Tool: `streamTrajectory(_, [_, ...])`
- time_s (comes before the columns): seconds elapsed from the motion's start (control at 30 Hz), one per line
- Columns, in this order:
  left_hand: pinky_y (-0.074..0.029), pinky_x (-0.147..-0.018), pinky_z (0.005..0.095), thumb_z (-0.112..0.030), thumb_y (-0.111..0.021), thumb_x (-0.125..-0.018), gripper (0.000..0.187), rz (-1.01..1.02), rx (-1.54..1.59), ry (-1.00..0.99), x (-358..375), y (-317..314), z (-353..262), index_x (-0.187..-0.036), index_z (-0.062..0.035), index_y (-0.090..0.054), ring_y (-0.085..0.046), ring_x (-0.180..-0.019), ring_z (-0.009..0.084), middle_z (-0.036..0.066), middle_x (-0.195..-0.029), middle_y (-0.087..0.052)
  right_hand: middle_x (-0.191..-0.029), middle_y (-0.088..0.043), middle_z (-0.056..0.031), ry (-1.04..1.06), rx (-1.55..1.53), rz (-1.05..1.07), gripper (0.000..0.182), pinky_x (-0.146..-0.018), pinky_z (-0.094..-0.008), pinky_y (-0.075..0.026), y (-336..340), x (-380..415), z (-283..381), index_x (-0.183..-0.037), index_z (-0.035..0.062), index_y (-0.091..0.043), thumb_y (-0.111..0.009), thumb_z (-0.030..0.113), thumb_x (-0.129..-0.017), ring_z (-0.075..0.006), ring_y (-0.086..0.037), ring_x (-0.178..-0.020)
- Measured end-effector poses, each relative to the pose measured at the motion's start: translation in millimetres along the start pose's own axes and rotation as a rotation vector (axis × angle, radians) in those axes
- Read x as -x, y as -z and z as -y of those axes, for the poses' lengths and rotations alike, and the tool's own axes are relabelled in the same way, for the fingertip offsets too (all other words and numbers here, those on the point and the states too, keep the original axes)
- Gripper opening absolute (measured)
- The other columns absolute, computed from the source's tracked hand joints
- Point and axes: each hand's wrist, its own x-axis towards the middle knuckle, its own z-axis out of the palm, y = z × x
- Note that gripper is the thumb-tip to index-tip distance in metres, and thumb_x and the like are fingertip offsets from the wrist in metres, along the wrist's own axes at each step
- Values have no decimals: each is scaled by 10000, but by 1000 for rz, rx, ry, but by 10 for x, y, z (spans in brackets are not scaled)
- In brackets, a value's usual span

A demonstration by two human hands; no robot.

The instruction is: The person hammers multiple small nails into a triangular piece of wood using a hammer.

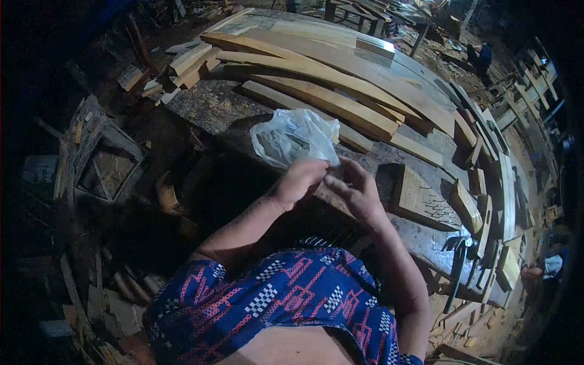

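Observation:
A crumpled clear plastic bag (295, 135) lies on the near part of the wooden workbench (210, 109), its gathered end drawn toward me. My left hand (302, 182) is closed at that end, with its fingertips pinched on the plastic. Close against it, my right hand (359, 190) has its thumb and fingers brought together at the same end of the bag. The exact grip between the fingertips is partly hidden. To the right of my hands sits a thick wood block (413, 191) with several nails on its face.
A claw hammer (457, 258) rests at the bench's right edge. Long curved boards (328, 100) are stacked across the bench beyond the bag. Offcuts (465, 207) lie on the right, and a wooden frame (109, 170) stands at left. Another person's sleeve (552, 265) shows far right.

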Motion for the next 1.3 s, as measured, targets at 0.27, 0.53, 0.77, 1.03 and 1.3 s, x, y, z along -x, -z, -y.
streamTrajectory(0.27, [-312,-409,189,-109,-406,-855,257,-79,274,379,-323,423,-440,-966,-45,-630,-390,-443,55,-57,-572,-433,-657,-548,6,-142,-421,-79,124,-504,-231,-366,172,-290,251,-873,1,-637,-644,110,-815,-73,-474,-561])
streamTrajectory(0.53, [-478,-649,370,-199,-413,-884,295,-305,23,189,-843,387,-366,-1069,-51,-589,-621,-800,210,95,-916,-647,-668,-547,5,-174,-349,-60,150,-495,-220,-371,389,-243,503,-908,-11,-633,-640,113,-823,-66,-472,-557])
streamTrajectory(0.77, [-409,-894,444,-204,-462,-849,292,-156,-1424,140,-894,489,-300,-1022,-30,-621,-563,-1045,285,137,-1105,-607,-723,-592,-18,-198,-238,-100,190,-531,-221,-404,412,-63,485,-959,-24,-628,-641,106,-821,-80,-511,-601])
streamTrajectory(1.03, [-375,-971,456,-186,-523,-786,321,244,-2058,-226,-991,621,-255,-1052,-23,-601,-535,-1077,354,156,-1114,-597,-744,-606,-23,-228,-189,-69,204,-542,-223,-421,399,-32,395,-983,-24,-627,-643,99,-821,-77,-520,-617])
streamTrajectory(1.3, [-441,-855,440,-142,-484,-813,211,118,-1881,-573,-1050,887,-364,-965,-48,-597,-572,-984,342,170,-1024,-610,-750,-610,-24,-213,-170,-67,208,-541,-223,-418,392,-72,425,-995,-21,-627,-645,93,-821,-70,-518,-620])
